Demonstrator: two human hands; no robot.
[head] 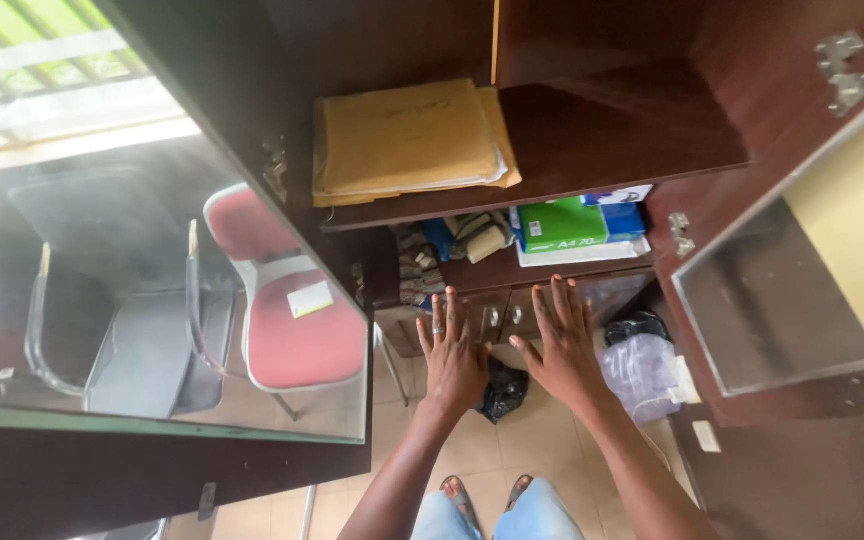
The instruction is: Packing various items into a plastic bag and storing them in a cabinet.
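I face an open dark wooden cabinet with both glass doors swung out. My left hand and my right hand are stretched forward side by side, palms down, fingers spread, holding nothing. There is a ring on my left hand. Both hands hover in front of the lower shelf and two small round knobs beneath it. A stack of brown envelopes lies on the upper shelf. A green and blue paper ream rests on the lower shelf, nearest my right hand.
Cloth and a roll crowd the lower shelf's left side. The left glass door reflects a red chair. The right door stands open. A black bag and a clear plastic bag lie on the tiled floor.
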